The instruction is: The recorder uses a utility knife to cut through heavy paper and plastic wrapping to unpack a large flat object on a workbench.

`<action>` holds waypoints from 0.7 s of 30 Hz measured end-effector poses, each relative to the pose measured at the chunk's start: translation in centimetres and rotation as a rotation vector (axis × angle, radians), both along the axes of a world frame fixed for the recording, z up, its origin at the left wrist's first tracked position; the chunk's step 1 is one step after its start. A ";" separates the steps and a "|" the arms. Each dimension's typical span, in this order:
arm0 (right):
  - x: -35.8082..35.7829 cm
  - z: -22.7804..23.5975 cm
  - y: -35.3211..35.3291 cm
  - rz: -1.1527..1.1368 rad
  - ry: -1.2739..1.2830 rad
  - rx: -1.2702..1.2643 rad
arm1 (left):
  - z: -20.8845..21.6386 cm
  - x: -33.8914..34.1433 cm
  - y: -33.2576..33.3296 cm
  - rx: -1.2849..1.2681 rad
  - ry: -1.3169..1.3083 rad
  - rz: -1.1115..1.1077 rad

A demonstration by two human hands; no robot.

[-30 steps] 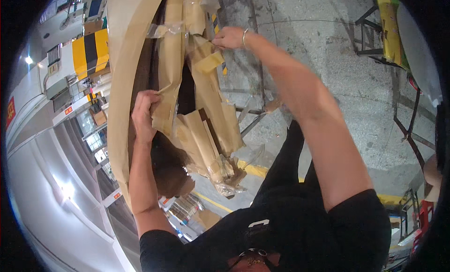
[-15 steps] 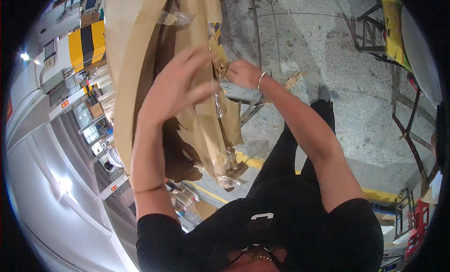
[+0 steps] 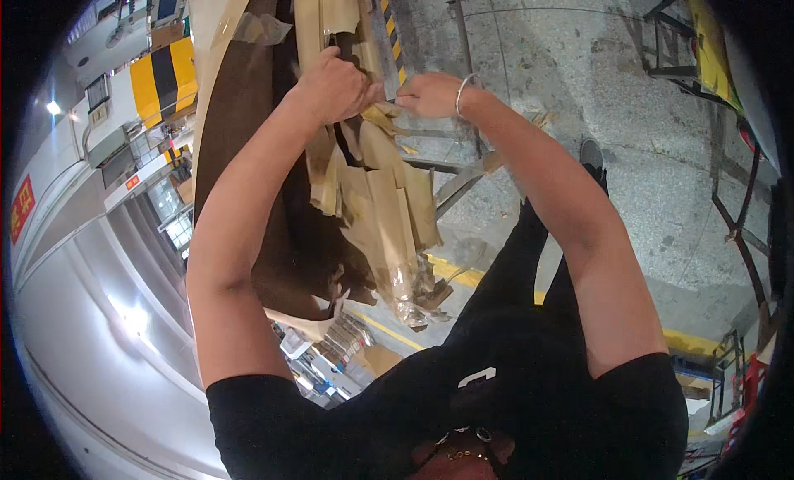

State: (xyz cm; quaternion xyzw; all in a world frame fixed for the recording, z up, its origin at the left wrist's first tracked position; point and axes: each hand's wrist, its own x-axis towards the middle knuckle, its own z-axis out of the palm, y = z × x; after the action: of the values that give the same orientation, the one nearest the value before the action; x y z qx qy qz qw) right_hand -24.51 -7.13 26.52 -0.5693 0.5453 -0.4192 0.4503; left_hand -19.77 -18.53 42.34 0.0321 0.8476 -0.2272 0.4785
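Note:
Torn brown wrapping paper (image 3: pixel 376 207) hangs in ragged strips along the side of a long, large piece with a dark brown surface (image 3: pixel 248 132). My left hand (image 3: pixel 333 89) is closed on the torn paper, its fingers curled around the edge. Close beside it, to the right, my right hand (image 3: pixel 437 95) is pinched shut at the same torn edge; the bit between its fingertips is mostly hidden. Clear tape (image 3: pixel 404 294) clings to the crumpled lower end of the paper. Another strip of clear tape (image 3: pixel 263 29) sticks to the upper part.
A metal frame bar (image 3: pixel 447 165) shows under the paper. Grey concrete floor (image 3: pixel 546 58) with a yellow line (image 3: pixel 455 273) lies to the right. A metal stand (image 3: pixel 662 58) with a yellow cover is at the far right. A yellow-and-black striped panel (image 3: pixel 163 81) stands at the left.
My left hand has come down from an open, blurred reach and closed on the paper beside my right hand. The paper is torn further apart, baring more of the dark surface.

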 end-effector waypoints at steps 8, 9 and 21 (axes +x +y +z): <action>4.2 0.1 1.6 -0.176 -0.252 -0.068 | -0.3 1.6 -0.6 0.173 0.161 -0.207; 2.7 1.0 0.8 -0.088 -0.102 -0.061 | -0.6 1.8 -0.8 0.184 0.177 -0.230; 5.8 1.4 3.7 0.036 -0.079 0.026 | 2.4 6.1 3.4 0.145 -0.069 0.155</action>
State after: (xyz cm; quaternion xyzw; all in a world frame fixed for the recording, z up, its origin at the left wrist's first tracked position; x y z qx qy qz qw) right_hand -18.74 -3.47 27.92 -0.5562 0.5222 -0.4259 0.4863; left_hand -13.63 -15.16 44.70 0.0088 0.8447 -0.1265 0.5201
